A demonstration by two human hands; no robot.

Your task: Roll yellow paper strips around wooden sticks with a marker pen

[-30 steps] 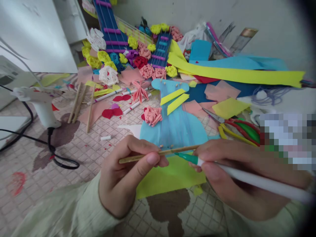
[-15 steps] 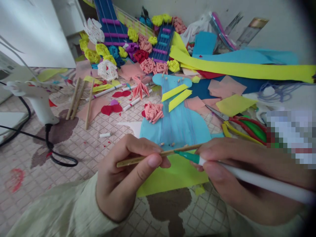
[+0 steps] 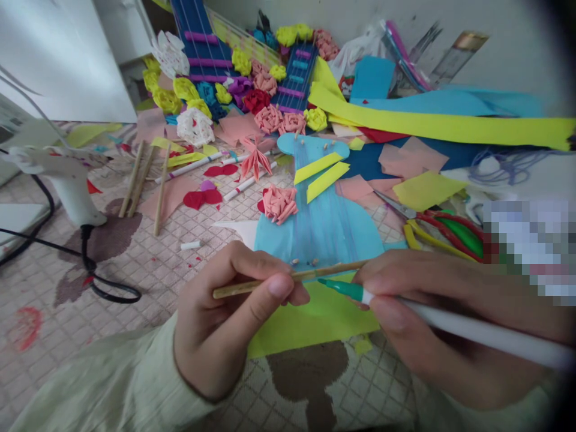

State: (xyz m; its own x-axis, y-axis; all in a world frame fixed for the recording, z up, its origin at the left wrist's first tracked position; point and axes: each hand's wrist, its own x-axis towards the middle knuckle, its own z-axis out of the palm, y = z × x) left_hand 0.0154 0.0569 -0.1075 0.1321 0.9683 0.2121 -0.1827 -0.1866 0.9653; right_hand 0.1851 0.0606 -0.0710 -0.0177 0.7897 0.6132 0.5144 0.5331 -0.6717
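Fingers of left hand [image 3: 229,324] pinching wooden stick [image 3: 324,272], fingers of right hand [image 3: 432,351] gripping green-tipped marker [image 3: 445,318], tip just beside the stick, blue cutout [image 3: 355,231] beyond.

Set up as a craft corner, with paper flowers [image 3: 279,204], capped markers [image 3: 238,189], scissors [image 3: 425,218] and a glue gun [image 3: 74,189] spread over a patterned cloth [image 3: 81,312]. Backed by a plain wall [image 3: 396,15]; probably in a home, though hard to tell so close.
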